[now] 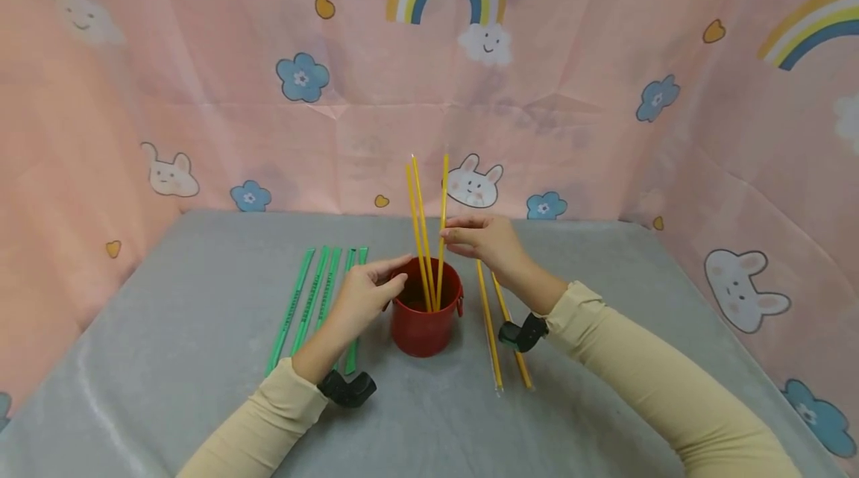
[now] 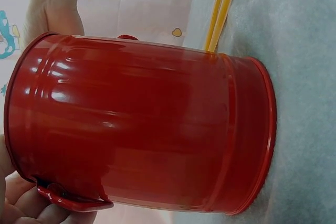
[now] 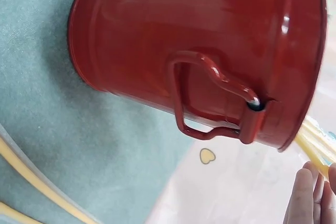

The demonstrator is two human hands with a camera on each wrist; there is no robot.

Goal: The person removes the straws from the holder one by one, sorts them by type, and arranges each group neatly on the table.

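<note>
The bucket (image 2: 142,124) looks like smooth, glossy painted metal, and its handle (image 3: 176,93) shines the same way. The yellow straws (image 1: 488,323) lying down look like plastic in clear film. The surface (image 1: 201,359) is matt, slightly fuzzy cloth; the curtain (image 1: 376,135), creased, smoother fabric.

Over my feed, I see the left forearm (image 1: 258,422) angled in from the lower left, its left hand (image 1: 365,291) gripping with the thumb apart from the index finger. I have the right forearm (image 1: 651,373) slanting from the lower right, the right hand (image 1: 488,241) raised higher, thumb and fingertips pinching.
</note>
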